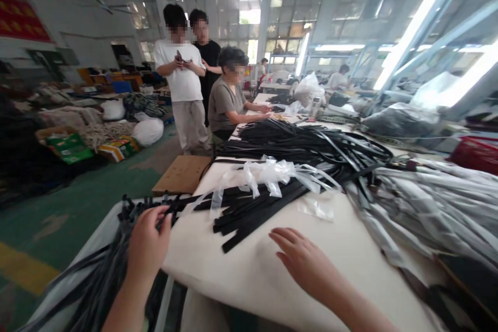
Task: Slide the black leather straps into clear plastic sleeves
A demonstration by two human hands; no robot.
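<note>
My left hand (pixel 150 236) is at the left edge of the white table (pixel 202 259), over a bundle of black straps (pixel 103 270) that hangs down at the left. Its fingers curl at the ends of those straps; whether they grip any is hard to make out. Over the bare front part of the table is my right hand (pixel 301 257), fingers stretched out and nothing in them. Beyond both hands lies a pile of black strips (pixel 264 207), with crumpled clear plastic (pixel 268 174) on top. A small clear bag (pixel 317 208) rests right of the strips.
Wrapped whitish bundles (pixel 420 207) cover the table's right side. A seated person (pixel 225 98) works at the far left edge, with two people standing behind. A cardboard box (pixel 181 174) stands beside the table at the left. Sacks and cartons lie on the floor farther left.
</note>
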